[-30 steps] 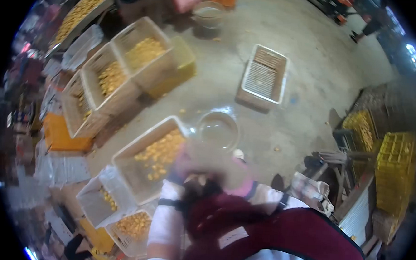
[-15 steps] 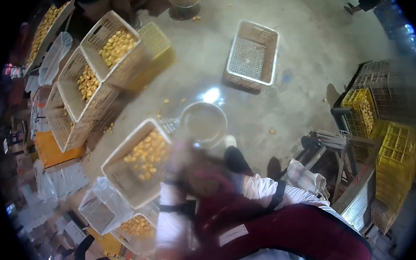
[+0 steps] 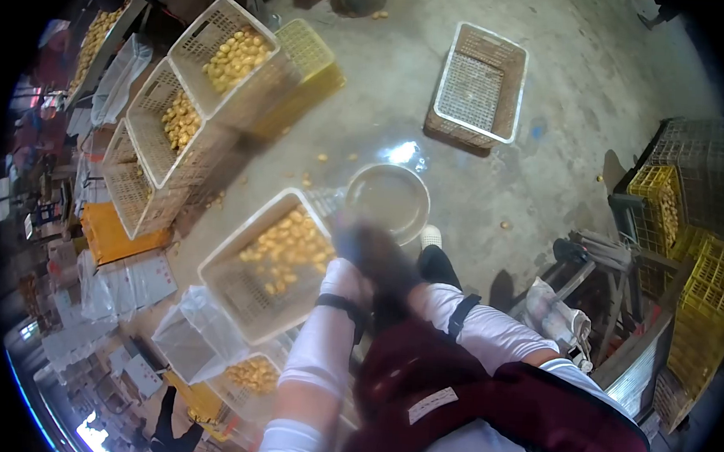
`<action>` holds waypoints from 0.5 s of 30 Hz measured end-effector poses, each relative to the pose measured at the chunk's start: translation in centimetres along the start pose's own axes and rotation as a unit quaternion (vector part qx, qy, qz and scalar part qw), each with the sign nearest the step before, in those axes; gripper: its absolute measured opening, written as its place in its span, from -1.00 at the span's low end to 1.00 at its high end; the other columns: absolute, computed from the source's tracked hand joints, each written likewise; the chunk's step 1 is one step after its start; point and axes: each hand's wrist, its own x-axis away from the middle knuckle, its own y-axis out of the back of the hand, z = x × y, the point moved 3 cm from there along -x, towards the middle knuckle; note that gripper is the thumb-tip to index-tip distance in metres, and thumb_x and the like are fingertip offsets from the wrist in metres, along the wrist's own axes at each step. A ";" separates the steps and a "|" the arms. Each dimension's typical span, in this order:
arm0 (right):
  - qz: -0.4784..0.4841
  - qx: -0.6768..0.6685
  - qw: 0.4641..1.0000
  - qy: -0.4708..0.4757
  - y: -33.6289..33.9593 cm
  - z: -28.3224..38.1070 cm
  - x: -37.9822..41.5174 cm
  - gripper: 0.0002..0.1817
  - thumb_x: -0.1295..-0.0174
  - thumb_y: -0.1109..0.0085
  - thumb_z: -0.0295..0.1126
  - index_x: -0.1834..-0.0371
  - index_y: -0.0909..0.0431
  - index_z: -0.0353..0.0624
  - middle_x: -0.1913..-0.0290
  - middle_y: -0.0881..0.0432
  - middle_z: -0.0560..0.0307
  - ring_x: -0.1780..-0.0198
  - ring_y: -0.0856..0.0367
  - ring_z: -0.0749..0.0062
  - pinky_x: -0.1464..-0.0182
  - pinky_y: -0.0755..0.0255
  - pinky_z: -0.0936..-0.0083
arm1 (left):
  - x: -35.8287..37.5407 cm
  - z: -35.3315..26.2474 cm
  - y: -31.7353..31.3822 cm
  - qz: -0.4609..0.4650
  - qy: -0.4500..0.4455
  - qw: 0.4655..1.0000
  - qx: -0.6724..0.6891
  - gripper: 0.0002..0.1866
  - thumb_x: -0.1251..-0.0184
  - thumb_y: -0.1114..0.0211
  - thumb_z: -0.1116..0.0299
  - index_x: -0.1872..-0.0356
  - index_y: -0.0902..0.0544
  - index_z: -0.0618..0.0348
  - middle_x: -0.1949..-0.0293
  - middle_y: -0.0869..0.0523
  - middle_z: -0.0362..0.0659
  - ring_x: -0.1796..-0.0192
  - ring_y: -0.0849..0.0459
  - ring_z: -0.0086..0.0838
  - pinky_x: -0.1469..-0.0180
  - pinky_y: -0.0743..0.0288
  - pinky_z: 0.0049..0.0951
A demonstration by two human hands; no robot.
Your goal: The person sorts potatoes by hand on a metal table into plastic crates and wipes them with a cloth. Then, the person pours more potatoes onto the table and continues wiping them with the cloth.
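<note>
My left hand [image 3: 356, 240] and my right hand [image 3: 394, 271] are close together in front of me, dark and smeared by motion. Their fingers cannot be made out, nor whether anything is between them. Just beyond them a round basin [image 3: 388, 201] stands on the floor. To the left of my hands is a pale plastic crate [image 3: 225, 274] holding many small yellow potatoes [image 3: 282, 250]. Both forearms wear white sleeves with dark straps.
Potato-filled crates [image 3: 146, 163] stand at the left, beside a yellow crate [image 3: 322, 70]. A pale crate [image 3: 474, 88] sits farther forward. Loose potatoes dot the floor. On the right are a wooden frame [image 3: 616, 275] and yellow crates [image 3: 711, 272]. A plastic-lined crate [image 3: 193, 340] is lower left.
The view has shifted, so the crates and basin appear farther right and most sit slightly higher. My hands have moved forward, nearer the basin, still blurred.
</note>
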 end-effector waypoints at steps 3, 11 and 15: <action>-0.011 -0.272 0.955 -0.114 -3.9 -2.1 -0.4 -0.51 -0.30 -0.19 -0.30 -0.25 -0.49 -0.32 -0.08 -0.68 -0.15 0.00 -0.69 0.14 -0.12 -0.54 0.31 | -1.2 -2.7 2.6 0.020 -0.012 0.998 0.062 -0.63 -0.61 -0.04 0.13 -0.16 -0.56 0.19 0.02 -0.67 -0.02 -0.12 -0.62 -0.26 -0.18 -0.50 -0.31; -0.058 -0.839 0.537 -0.070 16.5 0.2 2.0 -0.76 -0.26 -0.16 -0.50 0.03 -0.65 -0.27 0.09 -0.69 0.08 0.16 -0.59 0.46 0.08 -0.49 0.49 | -4.1 -8.1 15.5 0.285 -0.083 0.882 0.366 -0.56 -0.60 -0.04 0.04 -0.12 -0.63 0.19 -0.01 -0.70 -0.10 -0.14 -0.64 -0.32 -0.21 -0.49 -0.29; -0.148 -0.754 0.640 0.014 18.7 2.6 2.6 -0.74 -0.23 -0.08 -0.48 0.06 -0.62 -0.32 0.17 -0.65 0.09 0.25 -0.56 0.31 0.11 -0.49 0.39 | -2.5 -11.1 15.1 0.229 -0.140 0.921 0.283 -0.59 -0.56 -0.08 0.09 -0.14 -0.61 0.21 -0.04 -0.68 -0.10 -0.17 -0.62 -0.31 -0.24 -0.47 -0.29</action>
